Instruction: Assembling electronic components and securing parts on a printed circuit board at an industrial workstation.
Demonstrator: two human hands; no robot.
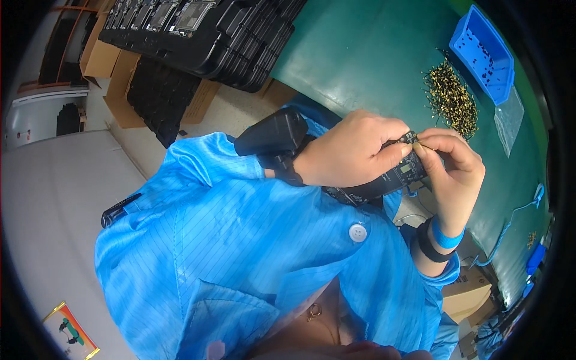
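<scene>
My left hand [354, 150] is closed on a long black circuit board [393, 180], with the thumb near its upper end. The board slants across in front of my body, and green and silver parts show on its face. My right hand [453, 162] pinches thumb and forefinger together at that same upper end, close to the left thumb tip. What lies between those fingertips is too small to make out. Just beyond the right hand, a heap of small gold-and-black parts [453, 99] lies on the green mat [351, 51].
A blue bin [483, 54] with small dark pieces stands at the far right, beside a clear plastic bag [509, 123]. Stacked black trays [240, 54] hold circuit boards [193, 16] at upper left. A blue cord [510, 225] runs along the right side; cardboard boxes [123, 87] stand left.
</scene>
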